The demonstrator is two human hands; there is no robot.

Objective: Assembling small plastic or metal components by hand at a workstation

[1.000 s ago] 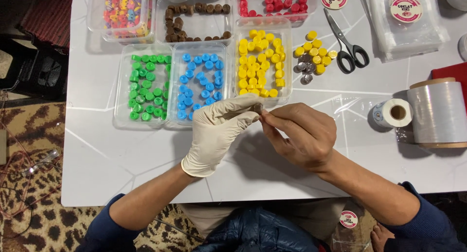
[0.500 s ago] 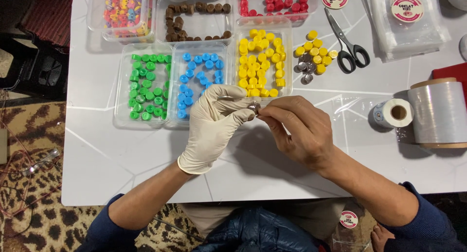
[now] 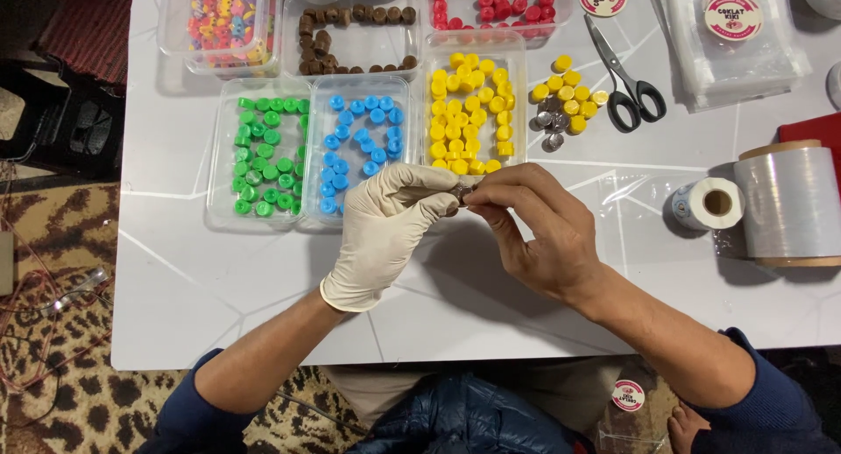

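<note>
My left hand (image 3: 385, 231) wears a cream latex glove; my right hand (image 3: 534, 231) is bare. Both meet above the white table (image 3: 219, 288), fingertips pinching one small dark round piece (image 3: 458, 194) between them. Just beyond the hands stand clear trays of small round pieces: green (image 3: 263, 156), blue (image 3: 359, 139) and yellow (image 3: 469, 112). A loose pile of yellow pieces (image 3: 568, 95) with a few silver ones (image 3: 550, 130) lies right of the yellow tray.
Farther back are trays of mixed-colour (image 3: 219, 21), brown (image 3: 350, 34) and red (image 3: 495, 3) pieces. Black-handled scissors (image 3: 624, 69) lie right of the loose pile. Clear bags with round labels (image 3: 731, 29), a small tape roll (image 3: 705, 204) and a large clear film roll (image 3: 788, 204) stand at right.
Both hands have shifted slightly left and away from me, and the fingertips have closed tighter around the small dark piece.
</note>
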